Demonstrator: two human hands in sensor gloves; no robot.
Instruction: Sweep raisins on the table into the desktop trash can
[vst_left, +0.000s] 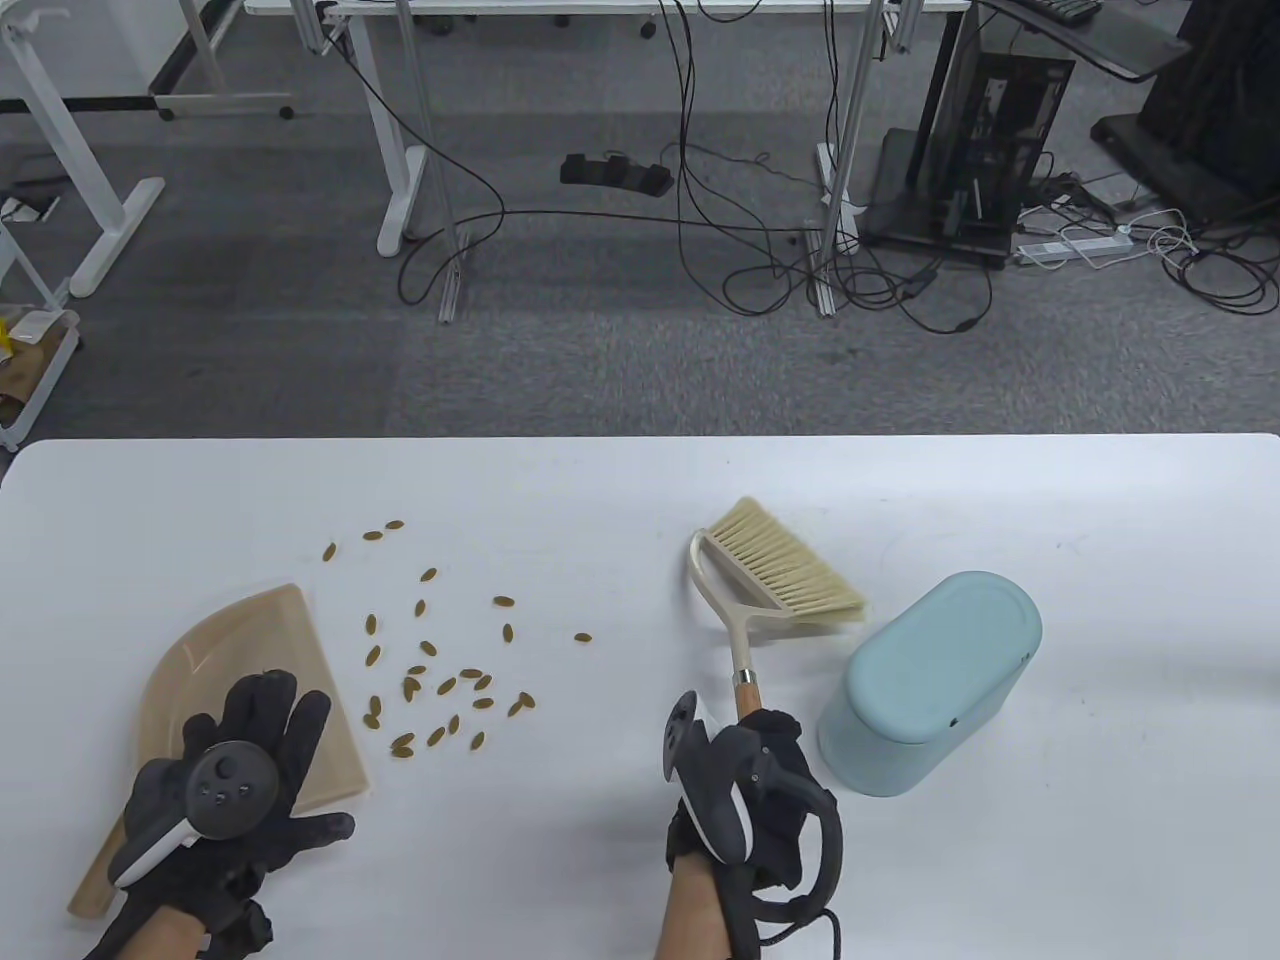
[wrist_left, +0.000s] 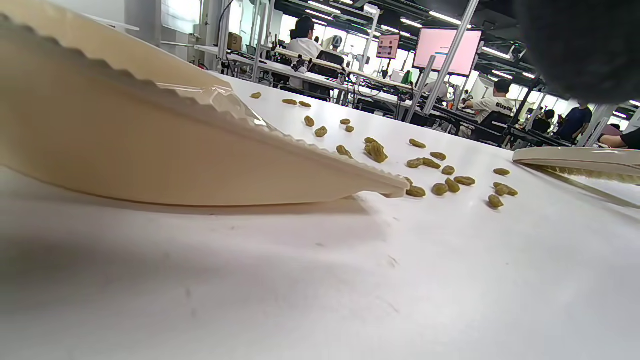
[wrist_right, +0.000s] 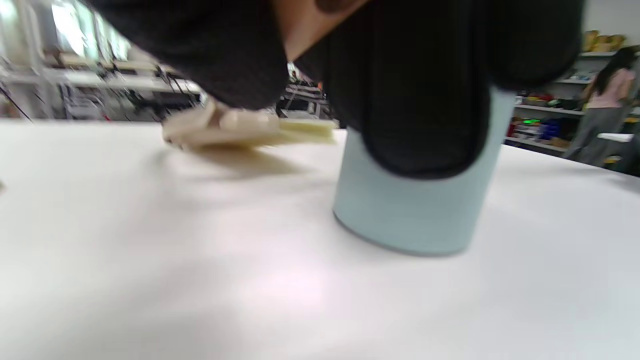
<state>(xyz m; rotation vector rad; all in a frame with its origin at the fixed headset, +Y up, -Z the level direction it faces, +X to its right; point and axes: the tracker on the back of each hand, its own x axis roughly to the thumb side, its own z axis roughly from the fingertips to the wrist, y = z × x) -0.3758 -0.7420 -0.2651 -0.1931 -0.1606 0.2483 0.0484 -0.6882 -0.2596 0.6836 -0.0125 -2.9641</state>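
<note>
Several greenish-brown raisins (vst_left: 440, 685) lie scattered left of the table's middle. A beige dustpan (vst_left: 260, 630) lies at the front left, its lip toward the raisins. My left hand (vst_left: 285, 750) rests on top of it with fingers spread. The left wrist view shows the dustpan (wrist_left: 150, 150) with its lip down beside the raisins (wrist_left: 440, 170). My right hand (vst_left: 750, 765) grips the wooden handle of a beige hand brush (vst_left: 785, 570), whose bristles point to the far right. The pale blue trash can (vst_left: 930, 680) stands just right of that hand. It shows behind my fingers (wrist_right: 425, 100) in the right wrist view (wrist_right: 405, 220).
The white table (vst_left: 640, 880) ends at a far edge beyond the raisins. One raisin (vst_left: 582, 637) lies apart toward the brush. The brush (wrist_right: 240, 127) shows blurred in the right wrist view.
</note>
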